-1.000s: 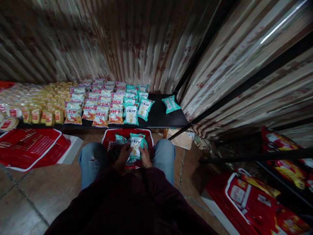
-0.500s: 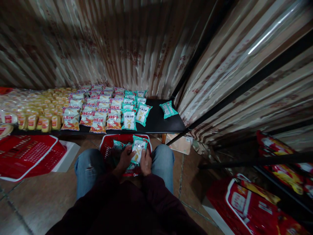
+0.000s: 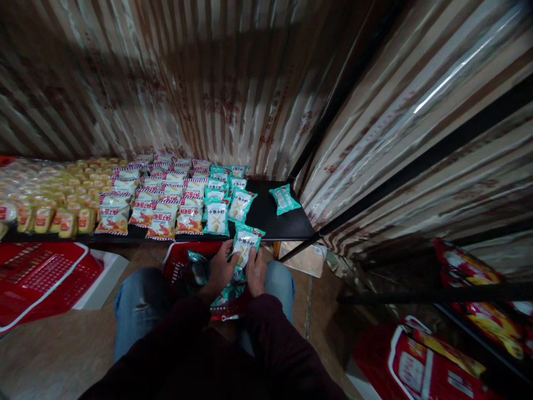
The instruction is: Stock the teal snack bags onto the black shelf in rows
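Between my two hands is a teal and white snack bag (image 3: 245, 244), its printed front facing up. My left hand (image 3: 222, 268) grips its left side and my right hand (image 3: 255, 271) its lower right side. Below them, between my knees, sits a red basket (image 3: 177, 256) with more teal bags (image 3: 228, 294) inside. Just beyond the held bag, a black shelf (image 3: 266, 214) carries rows of standing teal snack bags (image 3: 216, 215). One separate teal bag (image 3: 285, 199) lies back-side up near the shelf's right end.
White and orange snack bags (image 3: 161, 219) and yellow wrapped cakes (image 3: 66, 222) fill the shelf's left part. Black metal bars (image 3: 353, 208) slant across the right. Red baskets stand on the floor at left (image 3: 41, 278) and right (image 3: 387, 355). A striped curtain (image 3: 233, 94) hangs behind.
Both hands have moved forward and slightly up with the teal bag, from over the basket toward the shelf's front edge. My view has shifted a little.
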Demonstrator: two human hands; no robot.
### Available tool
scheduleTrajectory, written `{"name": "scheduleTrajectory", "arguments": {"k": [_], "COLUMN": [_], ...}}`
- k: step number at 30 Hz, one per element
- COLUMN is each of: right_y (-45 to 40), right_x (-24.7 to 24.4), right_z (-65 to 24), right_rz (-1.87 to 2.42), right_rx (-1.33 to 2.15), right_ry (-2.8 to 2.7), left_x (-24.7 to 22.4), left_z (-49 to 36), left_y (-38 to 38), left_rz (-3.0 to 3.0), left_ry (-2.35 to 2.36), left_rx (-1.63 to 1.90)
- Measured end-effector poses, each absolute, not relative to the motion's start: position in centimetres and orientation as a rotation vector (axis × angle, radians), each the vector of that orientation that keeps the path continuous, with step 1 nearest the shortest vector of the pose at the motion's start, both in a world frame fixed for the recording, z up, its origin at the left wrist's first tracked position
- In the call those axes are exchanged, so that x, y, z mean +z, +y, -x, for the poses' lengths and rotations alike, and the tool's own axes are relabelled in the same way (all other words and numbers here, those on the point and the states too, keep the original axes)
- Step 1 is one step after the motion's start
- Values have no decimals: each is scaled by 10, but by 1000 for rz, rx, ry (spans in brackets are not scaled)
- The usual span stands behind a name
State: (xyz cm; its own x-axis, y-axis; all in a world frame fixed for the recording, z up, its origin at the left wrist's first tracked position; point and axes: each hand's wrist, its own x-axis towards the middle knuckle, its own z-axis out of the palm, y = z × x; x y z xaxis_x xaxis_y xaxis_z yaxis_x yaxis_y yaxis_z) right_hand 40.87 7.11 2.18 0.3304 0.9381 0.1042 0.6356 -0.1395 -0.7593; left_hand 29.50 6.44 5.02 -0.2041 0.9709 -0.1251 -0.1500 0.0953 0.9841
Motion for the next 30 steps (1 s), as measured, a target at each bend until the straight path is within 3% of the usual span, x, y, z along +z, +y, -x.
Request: {"name": "scheduleTrajectory", "arguments": {"k": [15, 30], "right_y": [149, 189], "right_x": [46, 36], "right_z": [-414, -410], "right_rz": [1851, 1798], "right_rx": [460, 315], "right_ry": [-1495, -1564], "left_x": [72, 58], "left_z": [-312, -319], "left_y": [112, 137], "left_rz": [-1188, -1405], "left_ry": [1374, 1396], "left_rx": [1450, 1453]}}
